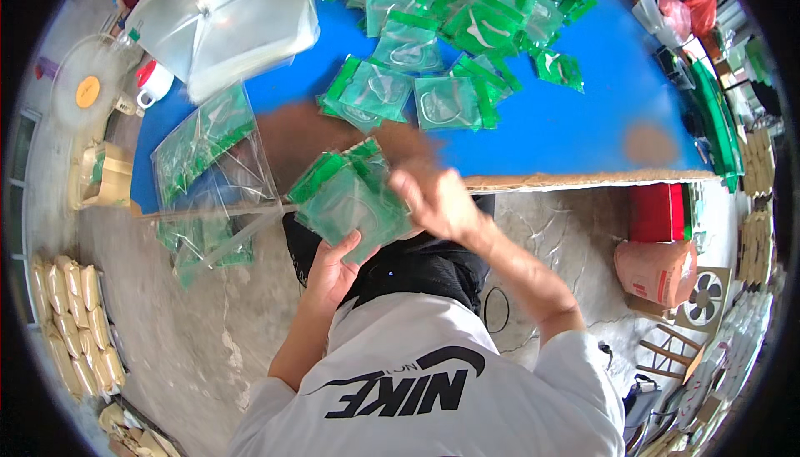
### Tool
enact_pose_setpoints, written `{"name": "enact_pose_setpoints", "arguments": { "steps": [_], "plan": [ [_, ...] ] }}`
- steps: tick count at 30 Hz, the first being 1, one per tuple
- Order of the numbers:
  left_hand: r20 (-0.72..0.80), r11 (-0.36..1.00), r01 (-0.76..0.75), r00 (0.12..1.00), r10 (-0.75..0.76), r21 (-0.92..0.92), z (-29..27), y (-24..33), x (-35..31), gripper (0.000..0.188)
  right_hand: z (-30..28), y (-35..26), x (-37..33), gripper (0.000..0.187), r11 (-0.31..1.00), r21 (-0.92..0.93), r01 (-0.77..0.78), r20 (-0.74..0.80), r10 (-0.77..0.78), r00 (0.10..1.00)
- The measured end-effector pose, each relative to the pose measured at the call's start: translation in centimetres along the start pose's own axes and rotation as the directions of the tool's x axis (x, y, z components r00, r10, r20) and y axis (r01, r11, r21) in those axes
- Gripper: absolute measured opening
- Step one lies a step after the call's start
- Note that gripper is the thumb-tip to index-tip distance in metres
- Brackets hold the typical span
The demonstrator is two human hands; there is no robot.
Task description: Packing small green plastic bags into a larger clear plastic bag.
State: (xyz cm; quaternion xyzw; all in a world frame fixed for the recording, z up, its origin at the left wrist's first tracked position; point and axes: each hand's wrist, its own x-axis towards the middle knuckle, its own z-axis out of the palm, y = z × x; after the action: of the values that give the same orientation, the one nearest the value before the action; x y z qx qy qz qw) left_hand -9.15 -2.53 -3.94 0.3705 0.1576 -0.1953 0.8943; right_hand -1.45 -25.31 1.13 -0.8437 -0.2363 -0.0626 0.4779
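My left hand (335, 269) grips a fanned stack of small square clear packets with green top bands (346, 205), its thumb lying on the front packet. That stack is held over the table's near edge, in front of my waist. At the stack's right side is my right hand (443, 205), a little blurred, with its fingers stretched out and nothing visible in them. Whether it touches the packets I cannot tell. Beyond my hands, several similar packets (367, 90) lie on the blue tabletop (600, 132). A large heap of them (467, 7) covers the far side.
A large clear plastic bag holding green packets (208, 144) hangs over the table's left front edge. Flat clear plastic sheets (225, 28) lie at the far left, near a white mug with a red lid (153, 82). A fan (90, 90) stands beyond the left edge.
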Motion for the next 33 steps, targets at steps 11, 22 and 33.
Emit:
{"name": "enact_pose_setpoints", "arguments": {
  "steps": [11, 22, 33],
  "plan": [
    [0.083, 1.000, 0.013, 0.996, -0.013, 0.005, 0.2, 0.7, 0.7, 0.057, -0.7, 1.5, -0.8, 0.031, 0.991, 0.092, 0.098, 0.223, -0.116, 0.968],
    [0.088, 0.999, -0.001, 0.996, -0.003, 0.046, -0.8, -0.6, 0.8, 0.053, -4.2, 3.5, -0.8, 0.067, 0.870, -0.474, 0.131, 0.101, -0.094, 0.990],
    [0.307, 0.938, 0.181, 0.948, -0.086, -0.296, 0.9, -1.2, 2.1, 0.068, 3.5, -0.5, -3.8, 0.038, 0.535, 0.714, -0.452, 0.067, 0.590, 0.805]
  ]
}}
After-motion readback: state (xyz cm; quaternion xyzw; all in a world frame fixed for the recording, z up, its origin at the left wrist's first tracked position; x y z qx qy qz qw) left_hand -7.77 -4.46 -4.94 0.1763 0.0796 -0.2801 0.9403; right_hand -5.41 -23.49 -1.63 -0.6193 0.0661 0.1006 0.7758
